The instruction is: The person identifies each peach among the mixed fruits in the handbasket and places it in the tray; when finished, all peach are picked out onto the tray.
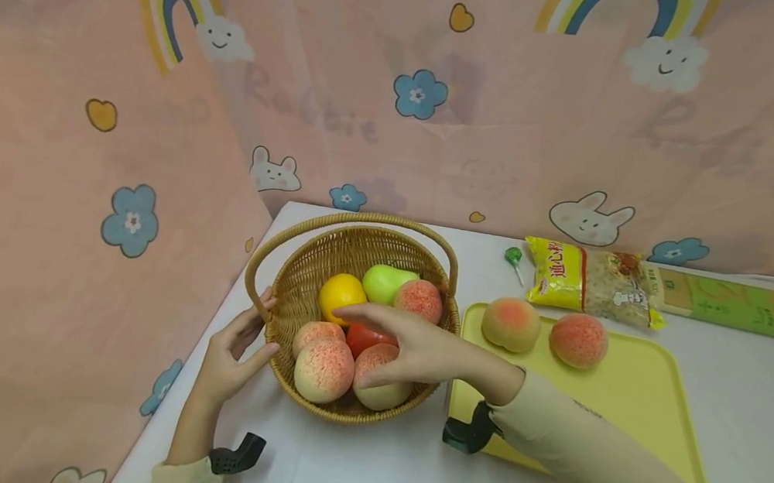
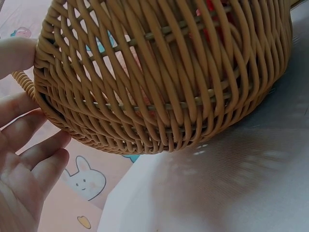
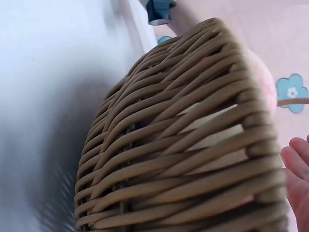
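A wicker basket point(image 1: 299, 283) with an arched handle holds several fruits: an orange point(image 1: 338, 293), a green fruit point(image 1: 383, 280), a partly covered red fruit point(image 1: 365, 338) and several peaches point(image 1: 324, 371). My left hand point(image 1: 230, 362) touches the basket's left rim by the handle's foot; in the left wrist view its fingertips point(image 2: 55, 145) lie against the weave. Above the fruit, my right hand point(image 1: 422, 346) is spread with nothing visible in its grasp, its thumb over the front right peach point(image 1: 382, 396). Only part of that hand shows in the right wrist view, beyond the rim.
Right of the basket lies a yellow tray point(image 1: 595, 405) with two peaches point(image 1: 579, 341) near its far edge. Behind the tray are a green lollipop point(image 1: 514, 257), a bagged food packet point(image 1: 593, 282) and a long green-labelled package point(image 1: 738, 304). A patterned cloth point(image 1: 349, 51) hangs behind.
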`<act>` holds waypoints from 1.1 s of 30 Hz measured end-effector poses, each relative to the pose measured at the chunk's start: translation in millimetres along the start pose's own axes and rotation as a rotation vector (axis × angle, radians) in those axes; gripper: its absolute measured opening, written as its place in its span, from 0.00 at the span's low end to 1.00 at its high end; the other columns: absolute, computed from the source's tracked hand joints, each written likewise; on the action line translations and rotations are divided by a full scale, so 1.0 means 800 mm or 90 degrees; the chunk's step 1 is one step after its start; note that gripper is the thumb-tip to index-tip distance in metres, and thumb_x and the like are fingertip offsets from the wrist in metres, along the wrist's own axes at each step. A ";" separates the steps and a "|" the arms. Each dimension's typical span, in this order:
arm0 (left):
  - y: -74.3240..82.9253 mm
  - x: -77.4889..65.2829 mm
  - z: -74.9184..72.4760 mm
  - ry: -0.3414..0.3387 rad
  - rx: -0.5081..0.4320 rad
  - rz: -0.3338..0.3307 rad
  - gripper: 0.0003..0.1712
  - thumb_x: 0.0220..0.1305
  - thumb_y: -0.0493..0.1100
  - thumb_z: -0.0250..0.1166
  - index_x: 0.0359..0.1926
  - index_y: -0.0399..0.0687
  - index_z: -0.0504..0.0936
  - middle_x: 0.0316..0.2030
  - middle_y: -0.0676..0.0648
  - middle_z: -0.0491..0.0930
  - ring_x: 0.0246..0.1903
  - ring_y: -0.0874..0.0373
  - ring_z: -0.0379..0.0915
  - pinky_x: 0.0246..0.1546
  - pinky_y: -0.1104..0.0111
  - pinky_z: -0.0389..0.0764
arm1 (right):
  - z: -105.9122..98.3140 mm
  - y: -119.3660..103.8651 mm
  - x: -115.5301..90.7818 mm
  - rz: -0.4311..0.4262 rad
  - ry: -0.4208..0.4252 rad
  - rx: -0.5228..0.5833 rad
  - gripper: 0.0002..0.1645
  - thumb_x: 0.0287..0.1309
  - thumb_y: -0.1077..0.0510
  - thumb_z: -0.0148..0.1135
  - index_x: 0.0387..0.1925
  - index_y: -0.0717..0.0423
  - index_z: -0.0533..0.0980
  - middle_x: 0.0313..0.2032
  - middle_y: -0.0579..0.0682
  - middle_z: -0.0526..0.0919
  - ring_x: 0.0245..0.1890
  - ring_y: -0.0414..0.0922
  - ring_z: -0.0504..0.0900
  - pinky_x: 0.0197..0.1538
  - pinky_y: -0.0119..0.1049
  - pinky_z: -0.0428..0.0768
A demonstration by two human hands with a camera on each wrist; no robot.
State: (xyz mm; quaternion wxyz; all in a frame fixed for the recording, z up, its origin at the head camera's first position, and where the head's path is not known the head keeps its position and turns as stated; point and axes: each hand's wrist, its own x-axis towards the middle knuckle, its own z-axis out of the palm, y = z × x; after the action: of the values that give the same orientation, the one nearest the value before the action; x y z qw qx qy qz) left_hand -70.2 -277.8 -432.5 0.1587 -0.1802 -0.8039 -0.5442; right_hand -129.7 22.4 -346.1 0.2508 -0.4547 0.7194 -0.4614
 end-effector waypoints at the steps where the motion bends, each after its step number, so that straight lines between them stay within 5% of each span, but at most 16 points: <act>1: 0.000 0.000 0.000 0.000 0.000 0.001 0.34 0.50 0.22 0.63 0.62 0.30 0.68 0.68 0.33 0.60 0.66 0.65 0.61 0.63 0.77 0.66 | 0.000 0.000 0.006 0.007 -0.012 0.004 0.45 0.51 0.54 0.70 0.69 0.53 0.59 0.69 0.49 0.63 0.68 0.46 0.63 0.70 0.45 0.64; 9: 0.001 0.002 0.000 -0.003 0.001 -0.014 0.35 0.51 0.23 0.63 0.63 0.32 0.68 0.68 0.36 0.60 0.65 0.66 0.62 0.62 0.78 0.66 | 0.001 0.007 0.040 0.076 -0.071 -0.060 0.45 0.50 0.49 0.71 0.68 0.51 0.61 0.67 0.46 0.67 0.67 0.41 0.64 0.71 0.41 0.63; 19: 0.002 0.003 0.001 -0.003 -0.003 -0.010 0.34 0.51 0.23 0.63 0.62 0.31 0.68 0.68 0.34 0.60 0.65 0.66 0.62 0.63 0.77 0.66 | 0.009 0.015 0.055 0.118 -0.123 -0.048 0.42 0.49 0.49 0.71 0.65 0.50 0.65 0.62 0.43 0.72 0.59 0.38 0.70 0.67 0.40 0.67; 25: 0.002 0.003 0.001 0.005 -0.006 0.006 0.35 0.51 0.23 0.63 0.62 0.31 0.68 0.67 0.34 0.61 0.65 0.64 0.62 0.62 0.77 0.66 | 0.010 0.017 0.059 0.120 -0.129 -0.074 0.42 0.47 0.48 0.72 0.64 0.47 0.67 0.54 0.42 0.76 0.49 0.36 0.73 0.59 0.36 0.73; 33: 0.002 0.001 0.000 0.006 -0.002 -0.004 0.35 0.51 0.23 0.64 0.62 0.30 0.68 0.68 0.35 0.60 0.65 0.65 0.62 0.63 0.76 0.66 | 0.016 0.015 0.056 0.090 -0.083 -0.070 0.41 0.43 0.50 0.75 0.61 0.48 0.70 0.56 0.42 0.75 0.50 0.37 0.73 0.60 0.38 0.74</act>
State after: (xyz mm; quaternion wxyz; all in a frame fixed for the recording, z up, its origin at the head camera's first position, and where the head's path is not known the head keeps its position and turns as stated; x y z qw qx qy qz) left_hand -70.0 -276.9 -431.1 0.1606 -0.1756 -0.8029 -0.5466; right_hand -145.2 -21.4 -359.8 0.3037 -0.4450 0.7559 -0.3721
